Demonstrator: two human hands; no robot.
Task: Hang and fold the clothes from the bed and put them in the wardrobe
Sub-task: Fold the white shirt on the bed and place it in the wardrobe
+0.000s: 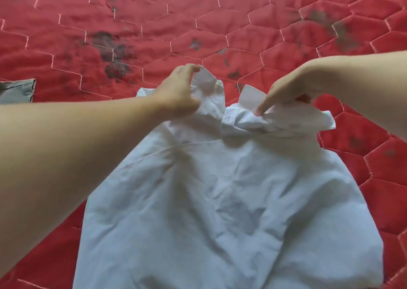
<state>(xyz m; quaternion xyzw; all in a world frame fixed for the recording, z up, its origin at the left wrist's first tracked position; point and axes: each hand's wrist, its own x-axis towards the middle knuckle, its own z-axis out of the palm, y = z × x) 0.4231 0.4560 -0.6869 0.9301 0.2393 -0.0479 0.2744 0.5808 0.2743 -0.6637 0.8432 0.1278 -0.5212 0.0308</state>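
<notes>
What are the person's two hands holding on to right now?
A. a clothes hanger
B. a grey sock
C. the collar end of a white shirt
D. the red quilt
C: the left hand and right hand each pinch a collar side of the white shirt spread on the red quilt.

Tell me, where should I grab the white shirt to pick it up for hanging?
Probably at the collar end of the white cotton shirt, one hand per side, coming from above. It lies flat on the red quilted bedcover, collar away from you, and the left hand and right hand already pinch there.
</notes>
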